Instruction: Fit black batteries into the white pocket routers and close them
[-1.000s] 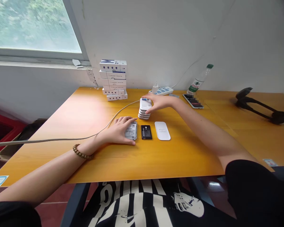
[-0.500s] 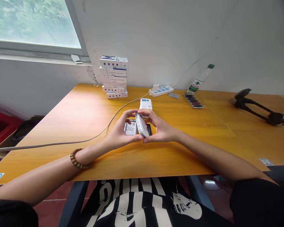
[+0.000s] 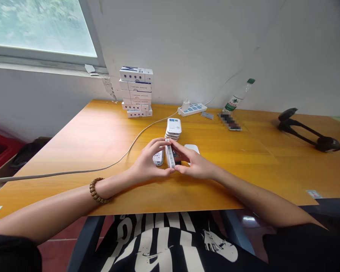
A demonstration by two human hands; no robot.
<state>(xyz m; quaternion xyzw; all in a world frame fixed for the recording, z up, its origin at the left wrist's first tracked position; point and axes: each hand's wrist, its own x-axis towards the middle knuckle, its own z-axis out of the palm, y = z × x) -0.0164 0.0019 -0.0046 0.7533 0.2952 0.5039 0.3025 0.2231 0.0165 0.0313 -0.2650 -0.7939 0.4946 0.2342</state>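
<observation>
My left hand and my right hand pinch a flat white device with rounded corners between their fingertips. It stands on edge, turned so that its narrow side with small slots or markings faces me. Beside my left fingers lies another device, showing a printed label, partly covered by that hand. Something dark is partly hidden behind my right fingers. A white rounded plate or cover lies just beyond my right hand. Behind the held device rises a small stack of white devices.
White printed boxes are piled at the back left. A white cable crosses the table to a power strip. A grey card, a bottle, a blurred phone and a black stand-like object are farther right.
Both hands have turned the white device from a tilt to more upright, edge toward me, and shifted slightly nearer. The white cover beyond my right hand has come into view.
</observation>
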